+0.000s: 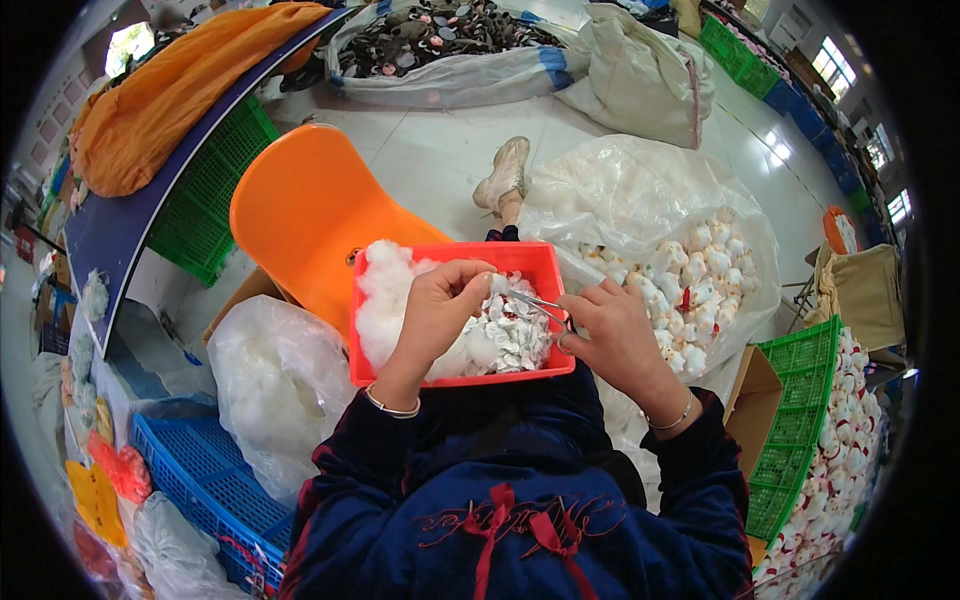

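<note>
My left hand (446, 305) is closed in a pinch on a small white piece (498, 284) above a red tray (365, 368). From the right, my right hand (612, 325) grips a slim metal pair of ring-handled forceps (540, 302), fingers at the loops. Its tip points at the white piece; whether it is inside or just touching, I cannot tell. White stuffing (385, 312) fills the tray's left side. Many small silvery-white pieces (515, 335) with some red lie heaped on the right. The tray sits at my lap.
An orange chair (310, 200) stands beyond the tray. Right of it lies a clear bag (620, 170) of small white stuffed pieces. A bag of stuffing (275, 370) and a blue crate (210, 465) are at left, a green crate (800, 430) at right.
</note>
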Demonstrator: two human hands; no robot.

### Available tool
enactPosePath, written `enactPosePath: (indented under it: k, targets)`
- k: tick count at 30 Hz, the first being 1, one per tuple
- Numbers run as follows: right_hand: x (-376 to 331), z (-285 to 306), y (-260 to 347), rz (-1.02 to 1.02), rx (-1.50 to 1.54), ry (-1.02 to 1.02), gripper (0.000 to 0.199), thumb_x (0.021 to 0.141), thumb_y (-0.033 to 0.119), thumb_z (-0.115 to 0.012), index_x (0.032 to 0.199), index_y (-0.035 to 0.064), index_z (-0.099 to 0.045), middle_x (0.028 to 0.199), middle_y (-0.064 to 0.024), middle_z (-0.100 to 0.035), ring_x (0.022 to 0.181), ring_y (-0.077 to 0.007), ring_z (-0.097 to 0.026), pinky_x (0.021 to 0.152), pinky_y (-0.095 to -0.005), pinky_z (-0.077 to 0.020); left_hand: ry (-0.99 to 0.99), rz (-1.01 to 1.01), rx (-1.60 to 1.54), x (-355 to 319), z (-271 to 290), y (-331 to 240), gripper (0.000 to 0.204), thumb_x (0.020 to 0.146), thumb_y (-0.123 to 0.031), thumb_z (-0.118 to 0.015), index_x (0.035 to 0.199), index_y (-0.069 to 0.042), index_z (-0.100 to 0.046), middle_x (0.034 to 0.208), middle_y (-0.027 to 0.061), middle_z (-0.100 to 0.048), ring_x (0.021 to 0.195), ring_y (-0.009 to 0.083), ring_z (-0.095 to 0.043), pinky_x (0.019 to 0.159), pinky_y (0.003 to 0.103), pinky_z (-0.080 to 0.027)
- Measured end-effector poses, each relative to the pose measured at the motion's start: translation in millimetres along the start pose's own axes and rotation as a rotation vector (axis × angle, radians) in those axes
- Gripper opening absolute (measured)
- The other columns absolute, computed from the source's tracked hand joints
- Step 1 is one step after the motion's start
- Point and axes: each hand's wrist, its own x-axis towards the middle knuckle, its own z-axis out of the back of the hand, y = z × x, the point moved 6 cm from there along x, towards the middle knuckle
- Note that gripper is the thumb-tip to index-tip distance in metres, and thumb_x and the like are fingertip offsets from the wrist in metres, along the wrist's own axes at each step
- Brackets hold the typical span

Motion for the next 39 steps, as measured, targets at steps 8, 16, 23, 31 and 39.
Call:
enactPosePath:
  k: [8, 16, 23, 31, 39]
  targets:
    - [0, 29, 0, 0.046, 0.095, -0.024, 0.047, 0.073, 0.024, -0.081, 0.115, 0.0094, -0.068, 0.103, -0.0086, -0.063, 0.106, -0.0292, -0.056, 0.092, -0.0425, -0.0414, -0.005, 0.008, -0.056, 1, 8, 8, 0.012, 0.098, -0.007, -0.065, 0.102, 0.002, -0.073, 0.084, 0.0047, -0.072, 0.069, 0.0067, -0.063, 0.063, 0.02, -0.051]
    - [1, 14, -9, 0.007, 0.036, 0.065, 0.049, 0.069, 0.023, -0.084, 0.115, 0.0108, -0.071, 0.097, -0.0059, -0.064, 0.099, -0.0267, -0.058, 0.087, -0.0412, -0.0423, -0.006, 0.038, -0.104, -8, 4, -1, 0.012, 0.097, -0.008, -0.067, 0.103, 0.002, -0.072, 0.081, 0.0026, -0.068, 0.067, 0.006, -0.06, 0.062, 0.021, -0.049]
    - [6, 10, 2, 0.035, -0.035, 0.191, 0.029, 0.077, 0.025, -0.078, 0.101, 0.0112, -0.069, 0.095, -0.0048, -0.065, 0.096, -0.0256, -0.061, 0.084, -0.0436, -0.042, 0.084, -0.029, -0.002, -6, -1, -4, 0.011, 0.097, -0.006, -0.068, 0.102, 0.001, -0.074, 0.081, 0.0022, -0.068, 0.067, 0.0066, -0.06, 0.062, 0.022, -0.05]
    - [5, 20, -4, 0.033, 0.115, 0.062, 0.048, 0.071, 0.025, -0.082, 0.114, 0.0089, -0.066, 0.105, -0.0089, -0.064, 0.109, -0.0304, -0.057, 0.093, -0.0435, -0.0431, 0.037, 0.135, -0.321, -4, 18, 11, 0.011, 0.098, -0.007, -0.063, 0.101, 0.001, -0.071, 0.078, 0.0038, -0.066, 0.061, 0.0079, -0.057, 0.058, 0.023, -0.049]
    - [5, 5, -2, 0.043, 0.09, 0.039, 0.054, 0.071, 0.028, -0.084, 0.118, 0.0093, -0.068, 0.107, -0.0081, -0.064, 0.109, -0.0291, -0.056, 0.091, -0.0438, -0.0406, 0.022, 0.216, -0.518, -10, 3, 16, 0.01, 0.1, -0.008, -0.063, 0.102, 0.0, -0.067, 0.074, 0.0036, -0.062, 0.058, 0.0083, -0.054, 0.055, 0.023, -0.046]
